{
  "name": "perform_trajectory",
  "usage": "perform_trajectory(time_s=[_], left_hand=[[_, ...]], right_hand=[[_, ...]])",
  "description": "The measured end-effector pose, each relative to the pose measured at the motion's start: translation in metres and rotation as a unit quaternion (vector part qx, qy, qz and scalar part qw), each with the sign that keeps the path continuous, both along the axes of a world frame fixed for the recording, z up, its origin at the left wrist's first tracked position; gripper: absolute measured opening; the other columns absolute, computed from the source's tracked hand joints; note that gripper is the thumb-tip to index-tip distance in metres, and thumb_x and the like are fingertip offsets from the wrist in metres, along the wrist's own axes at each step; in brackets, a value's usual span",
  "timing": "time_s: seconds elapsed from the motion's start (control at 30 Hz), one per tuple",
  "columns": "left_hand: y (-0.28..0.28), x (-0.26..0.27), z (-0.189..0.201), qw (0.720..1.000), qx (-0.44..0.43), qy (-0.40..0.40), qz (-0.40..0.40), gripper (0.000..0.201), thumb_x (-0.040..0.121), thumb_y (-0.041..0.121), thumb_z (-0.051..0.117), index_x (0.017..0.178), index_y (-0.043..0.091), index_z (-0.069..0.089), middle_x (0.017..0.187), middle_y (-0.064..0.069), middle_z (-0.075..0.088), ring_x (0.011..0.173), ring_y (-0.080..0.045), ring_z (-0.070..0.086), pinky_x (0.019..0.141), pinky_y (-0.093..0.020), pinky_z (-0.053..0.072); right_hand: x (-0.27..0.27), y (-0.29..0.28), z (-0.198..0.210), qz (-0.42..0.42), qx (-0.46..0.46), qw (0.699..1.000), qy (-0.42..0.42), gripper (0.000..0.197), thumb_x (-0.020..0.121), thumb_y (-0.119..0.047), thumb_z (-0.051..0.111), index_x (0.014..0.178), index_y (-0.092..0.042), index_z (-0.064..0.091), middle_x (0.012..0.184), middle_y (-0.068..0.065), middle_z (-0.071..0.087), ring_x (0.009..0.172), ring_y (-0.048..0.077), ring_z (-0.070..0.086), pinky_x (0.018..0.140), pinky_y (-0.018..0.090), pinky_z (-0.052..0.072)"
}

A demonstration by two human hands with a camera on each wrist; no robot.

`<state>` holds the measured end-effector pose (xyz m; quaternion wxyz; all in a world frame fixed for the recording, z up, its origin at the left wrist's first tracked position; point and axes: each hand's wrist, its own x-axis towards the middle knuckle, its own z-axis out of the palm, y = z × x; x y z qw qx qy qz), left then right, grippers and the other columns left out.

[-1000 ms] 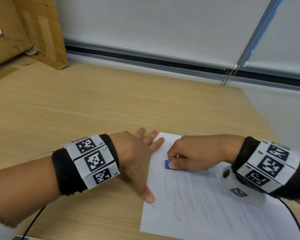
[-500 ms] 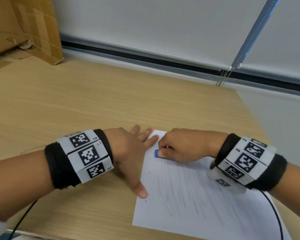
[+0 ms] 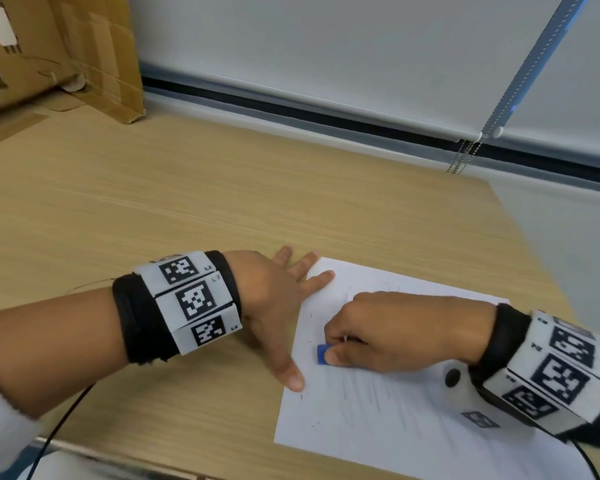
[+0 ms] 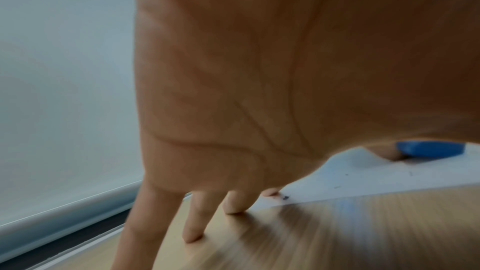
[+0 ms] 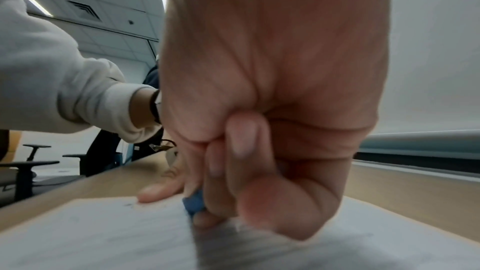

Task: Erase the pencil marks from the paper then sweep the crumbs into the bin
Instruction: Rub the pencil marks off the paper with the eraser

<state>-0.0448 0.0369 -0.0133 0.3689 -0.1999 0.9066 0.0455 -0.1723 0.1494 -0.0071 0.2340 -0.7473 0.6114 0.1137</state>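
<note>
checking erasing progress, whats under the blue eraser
The blue eraser, pinched by the right hand, sits on the white paper. Any marks directly beneath it are covered.

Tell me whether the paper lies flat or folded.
Flat and spread on the table: the paper shows no crease, left hand pressing its edge.

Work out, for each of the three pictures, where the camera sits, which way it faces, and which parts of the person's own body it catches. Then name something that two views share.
Head: worn on the head, facing forward and down at the wooden desk; shows the left hand flat at the paper's edge and the right hand pinching a blue eraser.
Left wrist: looks along the left palm towards its fingertips on the desk.
Right wrist: low above the paper, looks along the curled right hand; a left thumb and white sleeve show beyond.
Shared: all three show the eraser and paper.
</note>
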Motion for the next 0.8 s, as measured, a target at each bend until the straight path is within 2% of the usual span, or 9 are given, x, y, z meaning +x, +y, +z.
perform_trajectory(time_s=[0.13, 0.33, 0.43, 0.5, 0.6, 0.67, 0.8], left_hand=[[0.0, -0.001, -0.001, 1.0, -0.004, 0.006, -0.001, 0.147, 0.051, 0.082, 0.071, 0.141, 0.039, -0.037, 0.148, 0.008, -0.046, 0.142, -0.026, -0.032, 0.118, -0.057, 0.008], [0.0, 0.0, -0.002, 1.0, -0.006, 0.001, 0.001, 0.147, 0.051, 0.082, 0.071, 0.141, 0.038, -0.037, 0.147, 0.008, -0.047, 0.141, -0.025, -0.033, 0.118, -0.057, 0.008], [-0.001, 0.001, -0.001, 1.0, 0.0, 0.007, 0.004, 0.146, 0.051, 0.082, 0.07, 0.142, 0.039, -0.036, 0.148, 0.009, -0.045, 0.142, -0.025, -0.032, 0.117, -0.057, 0.008], [-0.001, 0.001, 0.0, 1.0, 0.001, 0.007, 0.006, 0.146, 0.051, 0.083, 0.07, 0.141, 0.04, -0.036, 0.148, 0.01, -0.045, 0.142, -0.025, -0.032, 0.117, -0.058, 0.007], [-0.001, 0.001, 0.0, 1.0, 0.002, 0.002, 0.008, 0.147, 0.051, 0.082, 0.071, 0.141, 0.039, -0.037, 0.146, 0.009, -0.047, 0.141, -0.025, -0.034, 0.117, -0.059, 0.006], [0.0, 0.0, 0.0, 1.0, 0.0, -0.001, 0.009, 0.147, 0.051, 0.082, 0.07, 0.141, 0.039, -0.037, 0.146, 0.009, -0.047, 0.141, -0.025, -0.034, 0.117, -0.058, 0.007], [-0.001, 0.001, 0.0, 1.0, -0.001, 0.004, 0.004, 0.146, 0.051, 0.083, 0.069, 0.142, 0.039, -0.036, 0.147, 0.009, -0.046, 0.142, -0.026, -0.032, 0.117, -0.058, 0.008]], right_hand=[[-0.006, -0.016, 0.001, -0.031, -0.037, 0.999, 0.01, 0.045, 0.098, -0.046, 0.041, 0.066, -0.015, 0.048, 0.057, -0.001, 0.048, 0.058, 0.022, 0.049, 0.066, 0.041, 0.047], [0.008, 0.002, 0.004, 0.022, 0.046, 0.999, 0.003, 0.046, 0.096, -0.047, 0.042, 0.075, -0.009, 0.055, 0.065, 0.006, 0.057, 0.057, 0.022, 0.047, 0.065, 0.041, 0.047], [0.004, -0.006, 0.005, 0.007, 0.009, 1.0, 0.028, 0.049, 0.096, -0.05, 0.04, 0.073, -0.009, 0.055, 0.065, 0.006, 0.059, 0.06, 0.025, 0.054, 0.066, 0.042, 0.048], [0.002, -0.005, 0.003, -0.007, -0.01, 1.0, 0.019, 0.046, 0.097, -0.047, 0.041, 0.072, -0.01, 0.053, 0.064, 0.006, 0.058, 0.058, 0.023, 0.051, 0.064, 0.041, 0.046], [0.011, 0.01, 0.002, 0.023, 0.042, 0.999, -0.025, 0.041, 0.097, -0.043, 0.043, 0.076, -0.01, 0.055, 0.064, 0.004, 0.056, 0.055, 0.018, 0.046, 0.059, 0.032, 0.042], [0.016, 0.012, 0.003, 0.039, 0.05, 0.998, -0.026, 0.043, 0.097, -0.045, 0.044, 0.078, -0.009, 0.056, 0.064, 0.005, 0.056, 0.054, 0.018, 0.045, 0.057, 0.03, 0.041], [0.007, -0.003, 0.005, 0.009, -0.004, 1.0, -0.007, 0.046, 0.096, -0.048, 0.041, 0.072, -0.01, 0.054, 0.062, 0.004, 0.055, 0.057, 0.022, 0.048, 0.063, 0.04, 0.045]])
